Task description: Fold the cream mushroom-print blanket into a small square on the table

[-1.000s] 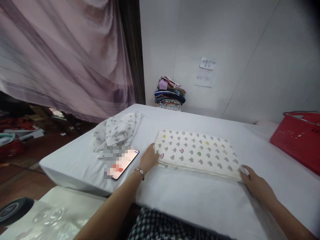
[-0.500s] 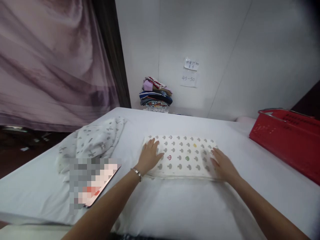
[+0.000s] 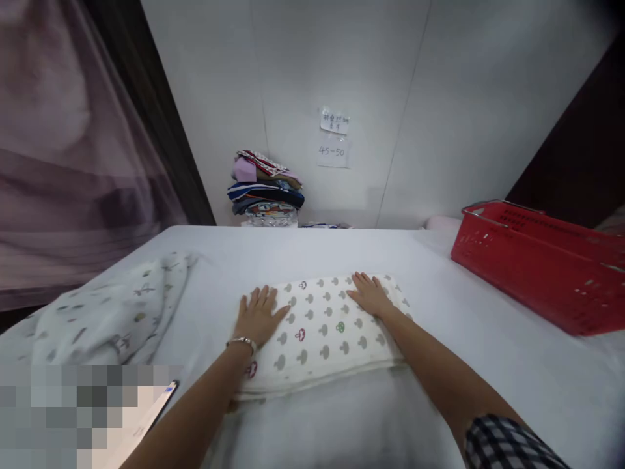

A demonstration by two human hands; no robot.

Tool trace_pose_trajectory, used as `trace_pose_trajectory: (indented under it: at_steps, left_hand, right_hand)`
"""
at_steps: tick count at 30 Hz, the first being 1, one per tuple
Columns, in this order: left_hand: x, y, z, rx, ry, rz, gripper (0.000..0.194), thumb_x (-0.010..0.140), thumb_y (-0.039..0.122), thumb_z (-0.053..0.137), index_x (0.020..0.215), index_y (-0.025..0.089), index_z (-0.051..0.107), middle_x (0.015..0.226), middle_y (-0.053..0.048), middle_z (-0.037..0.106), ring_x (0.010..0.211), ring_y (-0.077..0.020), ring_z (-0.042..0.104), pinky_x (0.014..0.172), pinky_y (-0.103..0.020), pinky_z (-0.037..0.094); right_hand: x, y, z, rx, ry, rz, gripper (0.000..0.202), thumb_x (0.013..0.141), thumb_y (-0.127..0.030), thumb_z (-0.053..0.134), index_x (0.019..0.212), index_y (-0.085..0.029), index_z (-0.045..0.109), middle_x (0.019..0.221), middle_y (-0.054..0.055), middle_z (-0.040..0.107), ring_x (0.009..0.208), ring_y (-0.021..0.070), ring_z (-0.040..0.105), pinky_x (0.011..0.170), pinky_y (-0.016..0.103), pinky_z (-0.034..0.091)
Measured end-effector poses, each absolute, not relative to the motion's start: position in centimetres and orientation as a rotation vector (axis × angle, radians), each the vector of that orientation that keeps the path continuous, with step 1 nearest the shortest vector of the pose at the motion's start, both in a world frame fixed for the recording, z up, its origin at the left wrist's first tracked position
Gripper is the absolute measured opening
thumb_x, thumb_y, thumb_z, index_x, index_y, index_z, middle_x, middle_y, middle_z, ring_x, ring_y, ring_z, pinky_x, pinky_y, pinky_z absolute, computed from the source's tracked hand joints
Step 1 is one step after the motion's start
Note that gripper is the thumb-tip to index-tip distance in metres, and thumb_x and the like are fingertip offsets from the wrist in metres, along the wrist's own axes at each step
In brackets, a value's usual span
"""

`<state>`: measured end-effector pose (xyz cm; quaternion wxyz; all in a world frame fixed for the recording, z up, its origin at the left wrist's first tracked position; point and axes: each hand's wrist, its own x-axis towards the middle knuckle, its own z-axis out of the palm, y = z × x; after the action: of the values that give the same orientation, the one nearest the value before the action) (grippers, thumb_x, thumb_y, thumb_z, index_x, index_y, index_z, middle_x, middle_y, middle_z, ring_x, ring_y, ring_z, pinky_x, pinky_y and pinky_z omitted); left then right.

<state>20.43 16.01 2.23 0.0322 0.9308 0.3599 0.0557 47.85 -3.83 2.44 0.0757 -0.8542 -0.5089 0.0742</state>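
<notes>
Head view, nearest to me: a black-and-white checked sleeve [image 3: 505, 444] crossed the lower right on my right arm, and at the lower left a phone [image 3: 141, 418] lay beside my left forearm, its screen lit and much of it lost under a pixelated patch. Just beyond, on the white table [image 3: 303, 251], the folded cloth [image 3: 317, 333] lay flat in front of me, off-white with rows of grey mushrooms, some in red and one in green, its layered edge turned my way. My left hand [image 3: 258, 319], a silver bracelet [image 3: 244, 341] at the wrist, rested palm down on the cloth's left side with the fingers spread. My right hand [image 3: 372, 296] lay palm down too, on the far right part of the cloth, fingers apart; neither hand gripped anything. To the left, near the phone, a white printed cloth [image 3: 114, 316] sat crumpled. Out to the right, well apart from my hands, stood a red basket [image 3: 541, 270] with a metal handle. By the table's far edge rose a pile of folded clothes [image 3: 266, 190], and behind it the pale wall [image 3: 449, 130] carried two paper notes [image 3: 334, 122], the lower one reading 45-50. A pinkish curtain [image 3: 43, 169] hung at the left
</notes>
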Motion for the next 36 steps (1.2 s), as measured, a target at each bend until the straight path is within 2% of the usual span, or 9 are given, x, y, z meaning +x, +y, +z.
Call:
trace_pose_trajectory:
  at_steps: [7,13,16,18,21,24,26,28,36]
  left_hand:
    - [20.7,15.9,2.4,2.892,1.136,0.134,0.073,0.082,0.063,0.024,0.140,0.019,0.032,0.148,-0.007,0.024,0.137,-0.0296,0.015,0.108,-0.052,0.009]
    - [20.8,16.1,2.3,2.943,1.143,0.130,0.071,0.083,0.061,0.025,0.140,0.018,0.032,0.148,-0.008,0.025,0.136,-0.0303,0.017,0.107,-0.053,0.012]
    - [20.9,16.0,2.5,2.956,1.154,0.109,0.071,0.083,0.060,0.025,0.139,0.017,0.033,0.148,-0.008,0.025,0.136,-0.0299,0.018,0.107,-0.052,0.013]
    - [20.9,15.9,2.6,2.950,1.155,0.101,0.072,0.083,0.060,0.025,0.139,0.017,0.033,0.148,-0.008,0.025,0.136,-0.0297,0.017,0.108,-0.052,0.012]
    - [20.9,15.9,2.6,2.940,1.156,0.114,0.072,0.082,0.061,0.026,0.139,0.018,0.034,0.148,-0.008,0.025,0.136,-0.0298,0.017,0.108,-0.052,0.012]
    - [21.0,15.9,2.6,2.931,1.160,0.115,0.072,0.082,0.061,0.026,0.138,0.018,0.035,0.148,-0.008,0.025,0.136,-0.0302,0.017,0.108,-0.053,0.013]
    - [21.0,15.9,2.7,2.921,1.162,0.108,0.072,0.082,0.061,0.026,0.139,0.018,0.035,0.148,-0.008,0.025,0.136,-0.0303,0.018,0.107,-0.053,0.013]
    - [21.0,15.8,2.9,2.913,1.164,0.100,0.072,0.082,0.061,0.025,0.139,0.018,0.034,0.148,-0.008,0.025,0.136,-0.0301,0.017,0.108,-0.053,0.013]
    - [21.0,15.7,2.6,2.934,1.163,0.120,0.072,0.082,0.060,0.027,0.139,0.017,0.034,0.148,-0.008,0.025,0.136,-0.0299,0.017,0.108,-0.052,0.012]
  right_hand:
    - [49.1,-4.5,3.1,-2.481,-1.482,0.380,0.074,0.087,-0.062,0.017,0.144,-0.016,0.019,0.151,0.007,0.011,0.138,0.0217,0.004,0.109,0.040,0.000]
    - [51.1,-6.6,2.6,-2.651,-1.292,0.301,0.072,0.087,-0.060,0.024,0.144,-0.015,0.020,0.151,0.008,0.010,0.138,0.0240,0.001,0.109,0.047,-0.001]
    - [52.0,-7.1,2.9,-2.460,-1.137,0.390,0.066,0.086,-0.056,0.035,0.141,-0.019,0.030,0.150,0.006,0.019,0.138,0.0241,0.010,0.110,0.045,0.004]
    - [53.2,-7.6,3.6,-2.265,-0.825,0.393,0.057,0.086,-0.050,0.040,0.136,-0.022,0.038,0.145,0.005,0.032,0.134,0.0228,0.023,0.109,0.039,0.018]
    - [55.5,-9.1,4.6,-2.118,-0.431,0.360,0.045,0.089,-0.041,0.038,0.126,-0.017,0.047,0.129,0.010,0.052,0.117,0.0206,0.048,0.092,0.030,0.042]
    - [56.9,-10.3,5.2,-2.136,-0.307,0.497,0.032,0.086,-0.037,0.047,0.100,-0.010,0.060,0.099,0.014,0.065,0.079,0.0167,0.062,0.067,0.026,0.049]
    - [57.1,-10.5,5.3,-2.137,-0.268,0.605,0.027,0.081,-0.037,0.055,0.081,-0.011,0.061,0.079,0.010,0.066,0.059,0.0127,0.059,0.055,0.024,0.046]
    - [57.0,-10.2,5.4,-2.140,-0.251,0.669,0.028,0.079,-0.040,0.059,0.071,-0.012,0.059,0.065,0.006,0.062,0.052,0.0103,0.053,0.051,0.022,0.043]
    - [57.2,-7.4,6.2,-2.272,-0.143,0.670,0.033,0.070,-0.046,0.067,0.066,-0.016,0.055,0.044,-0.003,0.042,0.048,0.0112,0.040,0.050,0.027,0.035]
